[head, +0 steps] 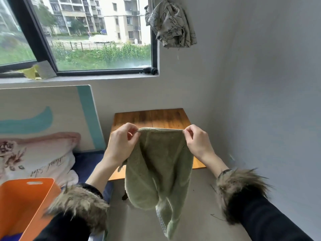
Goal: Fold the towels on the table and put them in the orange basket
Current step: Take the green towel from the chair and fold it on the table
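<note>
- The left hand (121,141) pinches the top left corner of a green towel (159,171) between thumb and curled fingers; its grip is narrow, closed on the cloth.
- The right hand (198,141) pinches the top right corner the same way, its grip likewise tight on the hem.
- The towel's top edge is stretched level between the two hands, and the rest hangs down toward 6 o'clock in loose folds, clear of any surface.
- Behind the towel, toward 12 o'clock, stands the wooden bench (152,117), partly hidden by the cloth and hands.
- The orange basket (24,202) sits at about 8 o'clock from the towel, well apart from it, near the left fur-trimmed cuff (78,204).
- A second fur cuff (239,192) wraps the right wrist at 4 o'clock.
- At 9 o'clock lies a floral pillow (34,159) on a bed, with a pale board (43,108) leaning behind it.
- Toward 11 o'clock is a window (97,35), and a knotted patterned curtain (170,23) hangs at 12 o'clock.
</note>
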### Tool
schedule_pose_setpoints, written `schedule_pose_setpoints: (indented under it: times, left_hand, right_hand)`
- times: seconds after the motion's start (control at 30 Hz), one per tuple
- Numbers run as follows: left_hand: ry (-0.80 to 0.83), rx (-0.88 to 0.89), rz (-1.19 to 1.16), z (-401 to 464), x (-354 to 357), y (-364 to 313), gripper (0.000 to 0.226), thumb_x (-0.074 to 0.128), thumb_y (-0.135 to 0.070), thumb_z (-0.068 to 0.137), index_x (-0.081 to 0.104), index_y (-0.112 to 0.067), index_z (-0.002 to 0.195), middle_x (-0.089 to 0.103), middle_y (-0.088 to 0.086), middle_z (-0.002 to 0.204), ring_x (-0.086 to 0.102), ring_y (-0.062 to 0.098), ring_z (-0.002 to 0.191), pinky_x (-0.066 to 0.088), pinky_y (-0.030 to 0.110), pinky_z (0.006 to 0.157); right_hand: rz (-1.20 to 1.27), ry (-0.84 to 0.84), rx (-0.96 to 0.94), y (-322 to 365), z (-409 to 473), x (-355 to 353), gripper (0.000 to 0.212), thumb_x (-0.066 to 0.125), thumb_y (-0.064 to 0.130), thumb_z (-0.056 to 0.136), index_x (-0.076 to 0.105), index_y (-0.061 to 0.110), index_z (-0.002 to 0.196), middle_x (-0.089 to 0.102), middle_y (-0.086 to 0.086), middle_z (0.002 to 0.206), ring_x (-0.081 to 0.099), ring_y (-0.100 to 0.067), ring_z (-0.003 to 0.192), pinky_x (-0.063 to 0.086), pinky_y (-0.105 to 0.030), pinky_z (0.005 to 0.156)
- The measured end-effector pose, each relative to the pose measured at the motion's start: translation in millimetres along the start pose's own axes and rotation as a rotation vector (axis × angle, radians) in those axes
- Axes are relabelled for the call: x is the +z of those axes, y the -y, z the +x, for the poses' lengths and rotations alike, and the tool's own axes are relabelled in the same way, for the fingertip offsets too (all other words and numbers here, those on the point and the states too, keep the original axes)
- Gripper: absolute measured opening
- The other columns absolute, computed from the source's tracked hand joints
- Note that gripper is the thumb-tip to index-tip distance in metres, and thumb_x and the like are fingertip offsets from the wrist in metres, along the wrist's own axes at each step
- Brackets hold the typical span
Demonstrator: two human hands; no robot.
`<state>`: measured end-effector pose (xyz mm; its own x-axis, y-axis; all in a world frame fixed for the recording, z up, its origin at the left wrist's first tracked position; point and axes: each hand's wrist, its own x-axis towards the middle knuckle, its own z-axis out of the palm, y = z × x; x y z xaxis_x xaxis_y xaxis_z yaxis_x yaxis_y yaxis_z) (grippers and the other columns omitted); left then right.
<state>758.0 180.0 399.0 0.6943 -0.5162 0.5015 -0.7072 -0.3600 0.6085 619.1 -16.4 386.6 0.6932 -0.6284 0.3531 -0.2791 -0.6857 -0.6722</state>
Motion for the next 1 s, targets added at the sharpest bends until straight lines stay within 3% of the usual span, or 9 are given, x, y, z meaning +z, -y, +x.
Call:
schedule_pose_setpoints:
  times: [0.23, 0.33, 0.43, 0.5, 0.63, 0.8, 1.0]
  left_hand:
    - [0.001, -0.109, 0.015, 88.7, 33.0, 68.0, 0.005, 0.064, -0.015, 0.087, 0.063, -0.02, 0.086, 0.057, -0.014, 0.072, 0.053, 0.0, 0.067, 0.037, 0.0, 0.063]
    - [0.072, -0.18, 0.069, 124.8, 53.8, 99.9, 0.002, 0.063, -0.018, 0.088, 0.064, -0.018, 0.09, 0.059, -0.007, 0.077, 0.054, 0.004, 0.07, 0.038, 0.008, 0.064]
    - [0.202, -0.252, 0.12, 159.5, 75.7, 129.0, 0.005, 0.062, -0.018, 0.089, 0.064, -0.014, 0.092, 0.06, -0.001, 0.082, 0.055, 0.017, 0.076, 0.044, 0.026, 0.073]
    - [0.265, -0.303, 0.153, 179.3, 88.3, 147.1, 0.007, 0.062, -0.017, 0.089, 0.064, -0.012, 0.093, 0.059, 0.001, 0.084, 0.055, 0.019, 0.079, 0.043, 0.027, 0.075]
    - [0.329, -0.354, 0.206, 206.5, 116.0, 184.6, 0.011, 0.062, -0.021, 0.088, 0.064, -0.012, 0.094, 0.058, 0.0, 0.084, 0.056, 0.021, 0.083, 0.045, 0.031, 0.081]
    - [0.41, -0.404, 0.174, 237.3, 155.7, 240.5, 0.01, 0.06, -0.02, 0.09, 0.062, -0.012, 0.094, 0.058, -0.001, 0.088, 0.053, 0.016, 0.084, 0.039, 0.023, 0.073]
    - [0.511, -0.444, 0.111, 283.8, 207.6, 305.6, 0.01, 0.061, -0.023, 0.09, 0.062, -0.014, 0.093, 0.06, -0.001, 0.089, 0.054, 0.014, 0.082, 0.04, 0.023, 0.071]
  right_hand:
    - [-0.109, 0.062, -0.134, -15.0, 112.4, 54.8, 0.017, 0.051, 0.028, 0.094, 0.059, 0.015, 0.087, 0.06, 0.0, 0.087, 0.057, -0.021, 0.082, 0.043, -0.032, 0.068]
    - [-0.183, 0.104, -0.153, -26.7, 161.1, 76.1, 0.018, 0.051, 0.033, 0.093, 0.062, 0.019, 0.09, 0.06, 0.003, 0.086, 0.058, -0.022, 0.083, 0.043, -0.031, 0.067]
    - [-0.2, 0.179, -0.094, -38.7, 203.7, 101.6, 0.019, 0.052, 0.037, 0.092, 0.063, 0.022, 0.089, 0.06, 0.005, 0.085, 0.058, -0.022, 0.088, 0.038, -0.028, 0.067]
    - [-0.192, 0.246, -0.033, -47.5, 224.9, 120.4, 0.018, 0.054, 0.038, 0.091, 0.065, 0.024, 0.089, 0.064, 0.004, 0.091, 0.058, -0.022, 0.093, 0.036, -0.027, 0.069]
    - [-0.149, 0.35, 0.033, -67.9, 261.9, 160.0, 0.019, 0.056, 0.035, 0.09, 0.068, 0.021, 0.091, 0.068, -0.001, 0.097, 0.06, -0.022, 0.095, 0.045, -0.029, 0.078]
    - [-0.151, 0.422, 0.104, -95.6, 310.1, 213.1, 0.018, 0.057, 0.035, 0.09, 0.069, 0.021, 0.09, 0.068, 0.0, 0.096, 0.056, -0.015, 0.087, 0.04, -0.025, 0.073]
    - [-0.2, 0.485, 0.211, -134.3, 357.3, 279.8, 0.018, 0.054, 0.03, 0.093, 0.068, 0.019, 0.096, 0.067, -0.001, 0.101, 0.057, -0.015, 0.091, 0.048, -0.028, 0.08]
